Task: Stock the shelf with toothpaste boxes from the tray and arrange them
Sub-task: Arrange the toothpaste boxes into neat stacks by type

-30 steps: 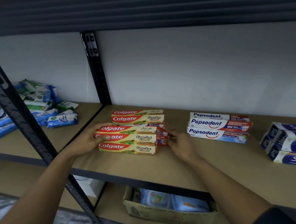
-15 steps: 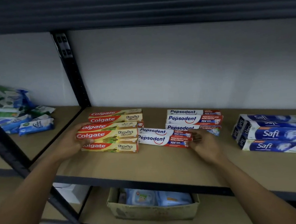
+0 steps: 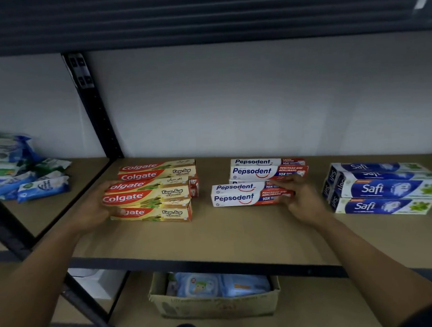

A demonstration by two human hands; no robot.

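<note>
Filling cardboard box below shelf: packs

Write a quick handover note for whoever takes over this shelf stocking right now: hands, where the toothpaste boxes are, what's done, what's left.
Left hand grips the left end of the front Colgate stack. Right hand pinches the right end of the front Pepsodent boxes, just ahead of the back Pepsodent stack.
On the shelf: Colgate left, Pepsodent middle, Safi boxes right.
Done: three brands grouped.
Left: square the front Pepsodent boxes with their stack. A red box pokes out behind the Colgate, probably misplaced. The tray is out of view, so I cannot tell whether more stock remains.
</note>
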